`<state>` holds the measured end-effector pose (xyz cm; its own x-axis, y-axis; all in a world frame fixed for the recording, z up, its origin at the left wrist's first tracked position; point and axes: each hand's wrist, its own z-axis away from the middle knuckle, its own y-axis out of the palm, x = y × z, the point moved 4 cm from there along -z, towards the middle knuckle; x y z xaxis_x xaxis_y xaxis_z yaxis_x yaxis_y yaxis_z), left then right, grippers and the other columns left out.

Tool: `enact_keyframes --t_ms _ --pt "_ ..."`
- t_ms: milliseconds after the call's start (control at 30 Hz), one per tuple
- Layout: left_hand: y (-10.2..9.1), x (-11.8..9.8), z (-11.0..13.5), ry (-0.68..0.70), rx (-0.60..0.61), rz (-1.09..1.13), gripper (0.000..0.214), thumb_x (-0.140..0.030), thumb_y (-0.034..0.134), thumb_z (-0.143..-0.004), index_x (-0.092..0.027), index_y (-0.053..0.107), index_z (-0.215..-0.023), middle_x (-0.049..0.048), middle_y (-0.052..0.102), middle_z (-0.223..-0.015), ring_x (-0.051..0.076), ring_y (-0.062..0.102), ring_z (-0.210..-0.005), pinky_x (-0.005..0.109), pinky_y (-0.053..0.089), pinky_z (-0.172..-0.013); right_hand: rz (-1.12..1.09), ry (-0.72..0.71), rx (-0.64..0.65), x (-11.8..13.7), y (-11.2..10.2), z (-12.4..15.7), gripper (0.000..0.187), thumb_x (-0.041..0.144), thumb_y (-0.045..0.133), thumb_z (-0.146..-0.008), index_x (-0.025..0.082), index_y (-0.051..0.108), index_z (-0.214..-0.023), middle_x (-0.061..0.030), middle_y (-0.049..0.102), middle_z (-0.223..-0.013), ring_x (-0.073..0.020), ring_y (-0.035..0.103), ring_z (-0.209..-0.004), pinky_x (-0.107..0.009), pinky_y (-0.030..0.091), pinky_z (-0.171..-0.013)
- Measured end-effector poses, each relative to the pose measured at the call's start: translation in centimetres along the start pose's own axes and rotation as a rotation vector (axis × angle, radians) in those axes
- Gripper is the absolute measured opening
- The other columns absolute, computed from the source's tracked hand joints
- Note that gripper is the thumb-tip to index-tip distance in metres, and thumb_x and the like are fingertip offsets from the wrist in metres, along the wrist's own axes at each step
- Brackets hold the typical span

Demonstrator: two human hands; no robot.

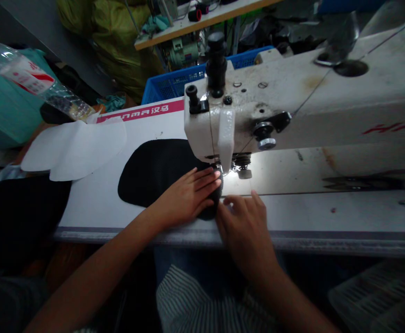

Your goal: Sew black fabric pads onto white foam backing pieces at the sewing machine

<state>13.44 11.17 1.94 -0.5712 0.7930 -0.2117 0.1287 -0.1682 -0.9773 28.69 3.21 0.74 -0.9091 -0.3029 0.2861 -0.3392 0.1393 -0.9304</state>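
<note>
A rounded black fabric piece (153,169) lies on the white table of the sewing machine (202,134), its right end under the needle area. My left hand (191,194) rests flat on that end, fingers stretched toward the lit presser foot. At the fabric's right edge, my right hand (244,226) is curled, with thumb and forefinger pinching the edge. The needle tip is hard to make out behind the white guard (226,138) and my left fingertips.
White cut pieces (84,148) and another black piece (21,217) lie at the left, near a plastic bottle (39,81). Dark scissors (362,182) rest on the machine bed at right. Behind the machine stands a blue crate (174,83).
</note>
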Motion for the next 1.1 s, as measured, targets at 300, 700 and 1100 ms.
enact_keyframes --t_ms 300,700,1100 --pt "0.6 0.9 0.7 -0.011 0.062 -0.048 0.054 -0.046 0.049 -0.107 -0.023 0.045 -0.156 0.0070 0.041 -0.166 0.026 0.031 -0.156 0.052 0.024 -0.128 -0.020 -0.048 0.015 1.1 0.0 0.9 0.021 0.015 0.063 -0.094 0.023 0.072 -0.111 -0.0052 0.066 -0.102 -0.0236 0.050 -0.092 -0.054 0.026 -0.120" --pt "0.8 2.3 -1.5 -0.201 -0.129 -0.016 0.049 -0.042 0.051 -0.106 -0.016 0.054 -0.147 0.0158 0.057 -0.150 0.033 0.045 -0.147 0.056 0.036 -0.122 0.008 -0.013 0.006 -0.7 0.5 -1.1 0.029 0.022 0.064 -0.095 0.026 0.071 -0.123 -0.0073 0.065 -0.108 -0.0253 0.051 -0.096 -0.056 0.032 -0.117" --pt "0.8 3.0 0.0 0.096 -0.096 0.039 0.044 -0.031 0.056 -0.105 -0.022 0.055 -0.148 0.0097 0.057 -0.153 0.023 0.046 -0.149 0.054 0.036 -0.124 0.021 -0.032 -0.030 -0.2 0.1 -0.9 0.024 0.020 0.064 -0.095 0.023 0.072 -0.118 -0.0082 0.066 -0.108 -0.0254 0.051 -0.094 -0.056 0.034 -0.116"
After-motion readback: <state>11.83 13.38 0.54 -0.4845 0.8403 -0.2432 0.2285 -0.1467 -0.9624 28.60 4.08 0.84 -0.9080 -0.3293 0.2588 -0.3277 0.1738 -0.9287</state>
